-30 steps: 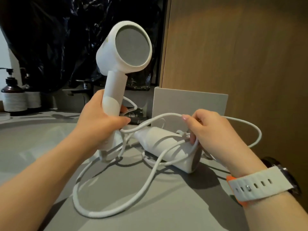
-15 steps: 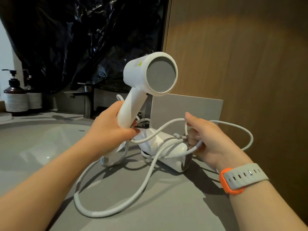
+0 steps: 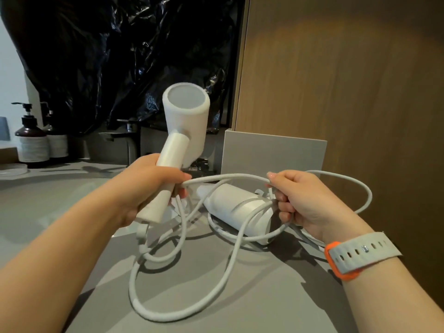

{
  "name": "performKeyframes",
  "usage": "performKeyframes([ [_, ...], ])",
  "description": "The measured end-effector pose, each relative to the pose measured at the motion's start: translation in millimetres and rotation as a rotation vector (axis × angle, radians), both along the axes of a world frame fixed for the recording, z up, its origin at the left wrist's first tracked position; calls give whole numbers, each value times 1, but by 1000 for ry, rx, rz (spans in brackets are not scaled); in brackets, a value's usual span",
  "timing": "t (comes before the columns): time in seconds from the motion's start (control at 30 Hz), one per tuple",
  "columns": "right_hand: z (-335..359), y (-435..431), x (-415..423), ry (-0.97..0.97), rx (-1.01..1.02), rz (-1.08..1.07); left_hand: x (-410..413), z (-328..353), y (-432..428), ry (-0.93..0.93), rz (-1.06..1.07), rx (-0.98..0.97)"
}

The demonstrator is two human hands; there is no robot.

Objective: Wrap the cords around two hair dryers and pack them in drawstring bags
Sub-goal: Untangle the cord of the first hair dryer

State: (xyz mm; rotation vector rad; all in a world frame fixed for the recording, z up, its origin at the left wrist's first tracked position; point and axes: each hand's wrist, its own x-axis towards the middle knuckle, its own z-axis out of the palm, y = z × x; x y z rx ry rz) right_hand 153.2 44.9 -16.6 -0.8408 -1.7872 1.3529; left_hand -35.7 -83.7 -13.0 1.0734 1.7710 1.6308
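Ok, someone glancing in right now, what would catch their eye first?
The white hair dryer, held up centre frame by its handle in the left hand. Below it, a white cord sprawls in loose loops across the grey counter, bunched in the right hand beside a second dryer lying on its side.

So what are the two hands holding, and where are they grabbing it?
The left hand grips the raised hair dryer by its handle. The right hand holds loops of white cord, partway along their length.
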Motion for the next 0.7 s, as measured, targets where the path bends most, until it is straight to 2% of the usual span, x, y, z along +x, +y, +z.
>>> performKeyframes([
  [0.1,-2,-1,-1,-62,72,-40,0,-3,-1,-124,-27,-41],
  [0.23,-5,-8,2,-58,101,-68,5,-8,-9,-293,-30,25],
  [0.4,-13,-25,11,-50,265,-93,10,-25,-29,-539,-2,89],
  [0.47,-18,-30,13,-31,307,-96,13,-32,-38,-568,-7,63],
  [0.57,-26,-33,13,-23,352,-146,18,-36,-50,-438,20,-37],
  [0.7,-32,-36,13,-24,428,-166,21,-37,-63,-83,94,-279],
])
